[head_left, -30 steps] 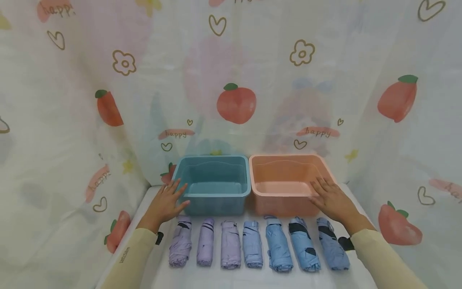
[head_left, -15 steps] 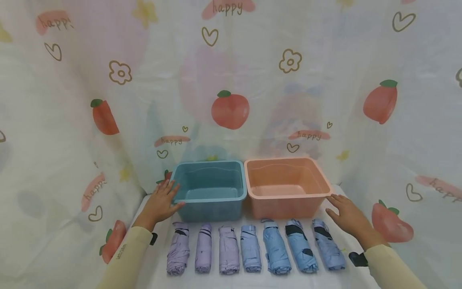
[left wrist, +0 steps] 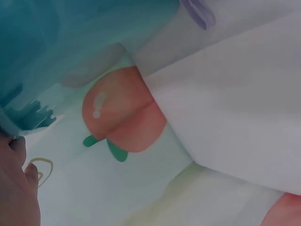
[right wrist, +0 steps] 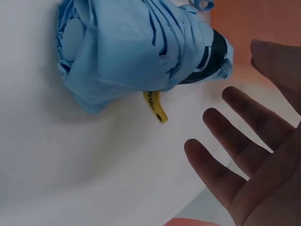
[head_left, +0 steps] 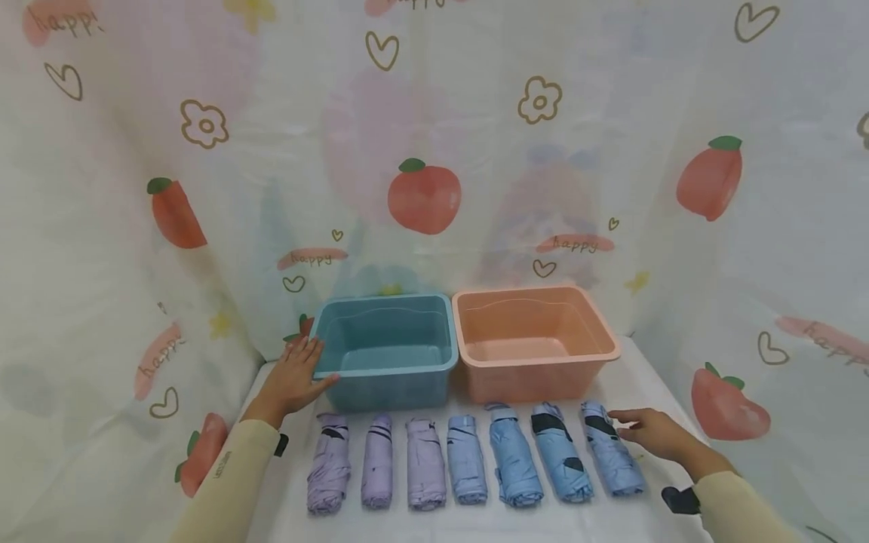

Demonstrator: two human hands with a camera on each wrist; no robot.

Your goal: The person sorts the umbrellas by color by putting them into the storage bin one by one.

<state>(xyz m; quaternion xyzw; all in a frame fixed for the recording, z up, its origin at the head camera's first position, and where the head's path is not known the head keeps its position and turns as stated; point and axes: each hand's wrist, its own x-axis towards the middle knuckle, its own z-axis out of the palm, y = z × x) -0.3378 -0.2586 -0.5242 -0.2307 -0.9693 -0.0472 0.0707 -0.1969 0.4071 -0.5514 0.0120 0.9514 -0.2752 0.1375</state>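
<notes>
My left hand rests against the left side of a teal plastic bin, its fingers along the rim and the thumb at the front corner. In the left wrist view only part of that hand shows beside the bin. My right hand is at the upper right of the rightmost blue folded umbrella. The right wrist view has its fingers spread and apart from the umbrella, which has a dark band and a small yellow tag. Nothing is held.
A peach bin stands right of the teal one. Several folded umbrellas lie in a row before the bins, lilac ones on the left and blue ones towards the right. A printed curtain encloses the white table.
My right hand has left the peach bin's right side and come down and towards me, to the rightmost umbrella. The left hand stays at the teal bin. The head view has shifted slightly.
</notes>
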